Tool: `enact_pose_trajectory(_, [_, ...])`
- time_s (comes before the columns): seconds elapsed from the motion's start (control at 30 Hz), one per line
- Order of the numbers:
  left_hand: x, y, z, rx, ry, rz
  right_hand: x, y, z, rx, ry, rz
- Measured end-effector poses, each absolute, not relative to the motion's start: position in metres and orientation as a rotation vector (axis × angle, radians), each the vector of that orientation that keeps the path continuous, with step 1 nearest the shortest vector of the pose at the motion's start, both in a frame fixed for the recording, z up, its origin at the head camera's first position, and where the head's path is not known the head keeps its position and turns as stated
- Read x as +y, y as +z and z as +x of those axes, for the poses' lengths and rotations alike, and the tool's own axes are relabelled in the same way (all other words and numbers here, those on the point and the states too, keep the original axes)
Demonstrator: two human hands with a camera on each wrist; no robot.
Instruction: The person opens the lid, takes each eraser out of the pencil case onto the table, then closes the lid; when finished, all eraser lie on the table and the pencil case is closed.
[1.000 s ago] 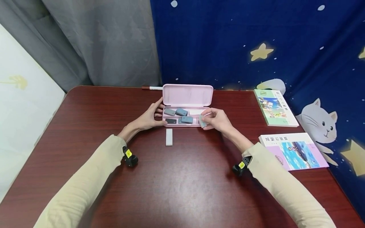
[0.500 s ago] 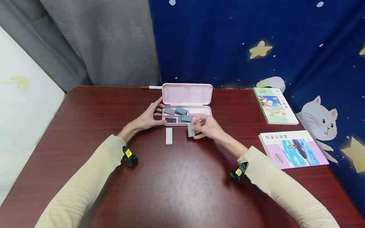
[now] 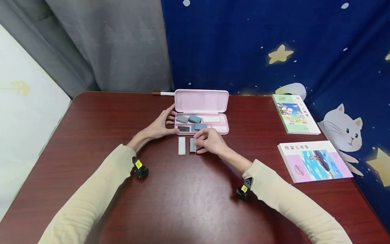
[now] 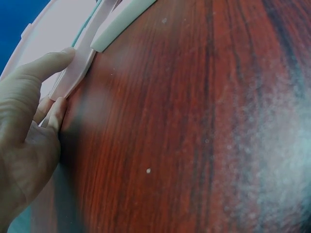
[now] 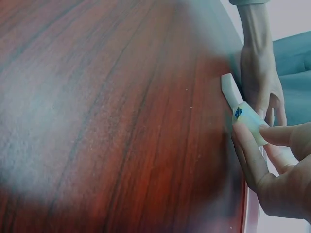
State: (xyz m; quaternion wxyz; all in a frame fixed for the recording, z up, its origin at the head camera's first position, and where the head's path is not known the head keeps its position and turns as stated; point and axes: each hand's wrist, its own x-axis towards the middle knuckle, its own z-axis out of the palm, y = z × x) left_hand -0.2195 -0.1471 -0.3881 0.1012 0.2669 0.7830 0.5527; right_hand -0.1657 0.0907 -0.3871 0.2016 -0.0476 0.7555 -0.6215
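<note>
A pink pencil case stands with its lid raised at the back of the table. My left hand grips its left end; in the left wrist view the thumb lies on the rim and other fingers reach lower on the side. In front of the case, my right hand pinches a small pale green-grey eraser between thumb and fingers. The right wrist view shows a dark blue mark on this eraser. Just left of it lies a long white eraser-like block.
Inside the case are several blue-grey erasers, a black one and white pieces. A marker lies behind, to the left. Two books lie at the right. Curtains hang behind the table.
My right hand has carried the pale eraser out of the case's right front compartment, toward me and leftward, beside the white block. The left hand has stayed at the case.
</note>
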Motion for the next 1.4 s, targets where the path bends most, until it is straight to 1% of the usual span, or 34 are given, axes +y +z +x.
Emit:
enact_pose_trajectory(0.97, [-0.146,-0.389,-0.217,2.31,1.666,0.782,0.073,-0.389,-0.166,2.285,-1.635,-0.117])
enact_pose_trajectory(1.4, [-0.146,-0.391,-0.218,2.295,1.699,0.796,0.074,-0.393,-0.163,2.332,-1.647,-0.184])
